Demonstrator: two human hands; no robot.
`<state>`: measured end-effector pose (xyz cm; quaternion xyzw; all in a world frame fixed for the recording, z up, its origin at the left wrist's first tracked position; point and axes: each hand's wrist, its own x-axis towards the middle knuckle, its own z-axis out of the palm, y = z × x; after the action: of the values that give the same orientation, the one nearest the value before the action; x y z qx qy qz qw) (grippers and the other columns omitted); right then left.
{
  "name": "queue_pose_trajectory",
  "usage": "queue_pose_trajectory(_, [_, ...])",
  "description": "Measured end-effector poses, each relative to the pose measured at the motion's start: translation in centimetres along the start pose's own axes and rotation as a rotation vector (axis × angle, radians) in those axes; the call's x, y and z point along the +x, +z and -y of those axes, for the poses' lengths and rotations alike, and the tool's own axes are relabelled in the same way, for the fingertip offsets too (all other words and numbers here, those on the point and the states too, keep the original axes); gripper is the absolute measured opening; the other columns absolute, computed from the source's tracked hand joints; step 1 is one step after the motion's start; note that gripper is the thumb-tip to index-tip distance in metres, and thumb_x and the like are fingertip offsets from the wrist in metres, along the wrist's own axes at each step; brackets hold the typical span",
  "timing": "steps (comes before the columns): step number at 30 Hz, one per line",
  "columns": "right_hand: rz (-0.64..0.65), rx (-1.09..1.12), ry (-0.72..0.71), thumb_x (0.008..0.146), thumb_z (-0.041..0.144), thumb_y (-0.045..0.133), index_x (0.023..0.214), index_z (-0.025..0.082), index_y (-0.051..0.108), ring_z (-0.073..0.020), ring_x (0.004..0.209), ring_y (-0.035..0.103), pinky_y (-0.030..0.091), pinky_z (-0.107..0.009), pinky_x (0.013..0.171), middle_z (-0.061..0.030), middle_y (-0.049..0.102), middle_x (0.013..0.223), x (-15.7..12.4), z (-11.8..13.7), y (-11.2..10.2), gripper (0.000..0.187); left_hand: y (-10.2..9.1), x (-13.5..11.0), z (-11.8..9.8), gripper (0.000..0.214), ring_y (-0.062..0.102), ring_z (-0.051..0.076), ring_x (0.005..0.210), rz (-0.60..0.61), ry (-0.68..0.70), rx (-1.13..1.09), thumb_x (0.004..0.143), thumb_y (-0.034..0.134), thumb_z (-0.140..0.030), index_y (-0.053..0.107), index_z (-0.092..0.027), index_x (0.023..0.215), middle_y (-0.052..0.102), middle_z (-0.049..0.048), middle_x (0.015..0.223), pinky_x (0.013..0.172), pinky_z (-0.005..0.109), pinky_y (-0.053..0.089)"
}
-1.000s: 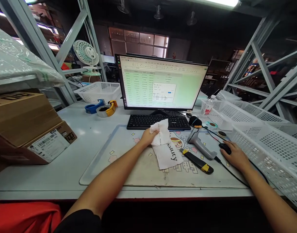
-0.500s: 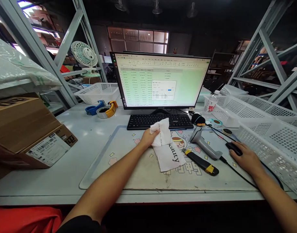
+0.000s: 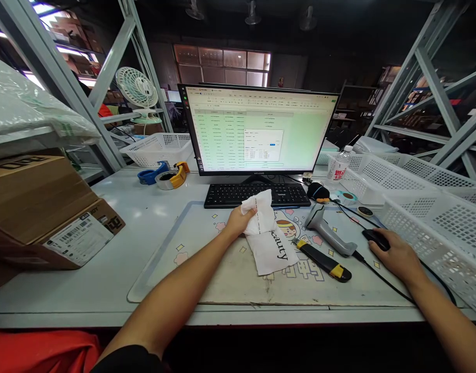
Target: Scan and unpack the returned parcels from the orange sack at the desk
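My left hand (image 3: 240, 221) is closed on a creased white paper packet (image 3: 269, 254) printed with "beauty", part of which lies on the desk mat (image 3: 207, 282). My right hand (image 3: 396, 255) rests over a black computer mouse (image 3: 377, 239), fingers curved on it. Between the hands lie a grey barcode scanner (image 3: 331, 232) with a cable and a black-and-yellow utility knife (image 3: 324, 261). Behind the packet is a black keyboard (image 3: 238, 195), below a monitor (image 3: 222, 134) showing a spreadsheet with a small dialog window.
An open cardboard box (image 3: 47, 207) stands at the left. Tape dispensers (image 3: 171, 177) sit behind the mat, near a white basket (image 3: 160, 150). More white baskets (image 3: 436, 217) line the right side, by a plastic bottle (image 3: 340, 165). A fan (image 3: 137, 88) is clipped to the rack.
Hardly anything differs. The whole view has shifted by a few pixels; both hands keep their places on the packet and the mouse.
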<state>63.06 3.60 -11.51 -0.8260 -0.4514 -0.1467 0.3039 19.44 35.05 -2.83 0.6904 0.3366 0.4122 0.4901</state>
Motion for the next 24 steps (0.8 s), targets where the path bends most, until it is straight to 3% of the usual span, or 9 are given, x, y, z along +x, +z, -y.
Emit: queue_pose_trajectory(24, [-0.010,-0.050,0.061,0.084,0.060,0.059,0.125,0.020,0.066,-0.0392,0.104,0.073,0.060,-0.052,0.087,-0.0161,0.076,0.119,0.18,-0.37,0.29,0.058,-0.01,-0.29,-0.45,0.051,0.074,0.038,0.114,-0.015,-0.011,0.023,0.073,0.085,-0.057,0.080,-0.016,0.104,0.082,0.0139,0.115,0.102,0.047,0.057])
